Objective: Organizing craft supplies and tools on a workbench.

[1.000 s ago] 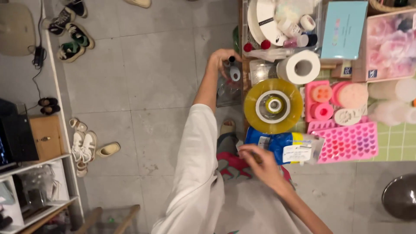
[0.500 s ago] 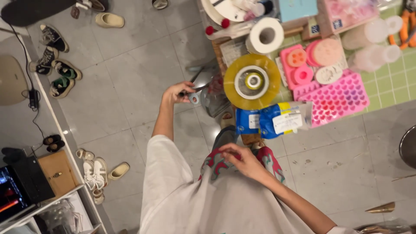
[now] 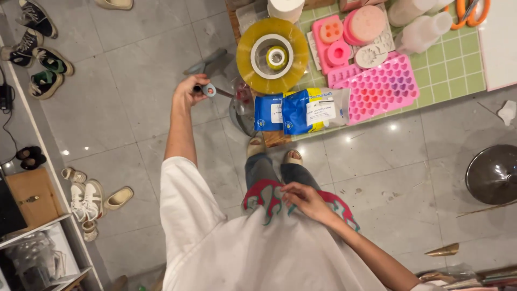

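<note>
Since half a second ago your left hand (image 3: 188, 89) has drawn the scissors (image 3: 211, 90) clear of the table edge. You grip them closed-fisted by the handles, blades running right toward the yellow tape roll (image 3: 273, 55). Your right hand (image 3: 305, 197) rests loosely on your shirt, holding nothing, above grey floor tiles (image 3: 124, 102).

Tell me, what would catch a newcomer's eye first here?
Probably the big yellow tape roll at the table's edge, with the pink heart mould beside it on the green mat. Below, the left hand holds small scissors out over the grey floor, while the right hand rests on the shirt hem.
</note>
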